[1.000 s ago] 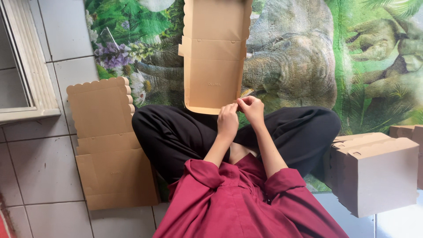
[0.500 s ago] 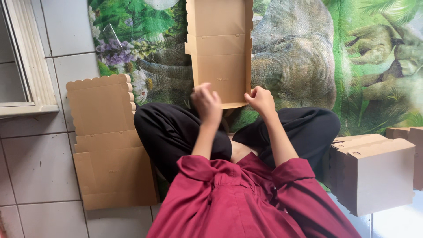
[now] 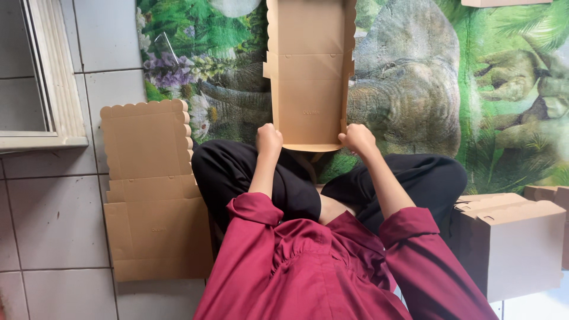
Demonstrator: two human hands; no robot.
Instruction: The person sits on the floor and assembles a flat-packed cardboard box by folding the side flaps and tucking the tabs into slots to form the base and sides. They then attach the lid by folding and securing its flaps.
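The left hand (image 3: 269, 138) is curling shut around the near left corner of a half-folded brown cardboard box blank (image 3: 310, 89), fingers pinching its raised side flap. The right hand (image 3: 357, 138) is gripping the opposite near corner in the same way, knuckles up, fingers closed on the right flap. The blank is lying lengthwise away from the person, its near edge resting just above their crossed legs in black trousers (image 3: 249, 175), its scalloped side walls standing up along both long edges. It is sitting on a green dinosaur-print mat (image 3: 474, 101). A stack of flat scalloped box blanks (image 3: 151, 195) is lying on the grey floor tiles (image 3: 53, 219) beside the left knee. Assembled cardboard boxes (image 3: 512, 240) are standing near the right knee. Dark red sleeves (image 3: 255, 213) are covering both forearms
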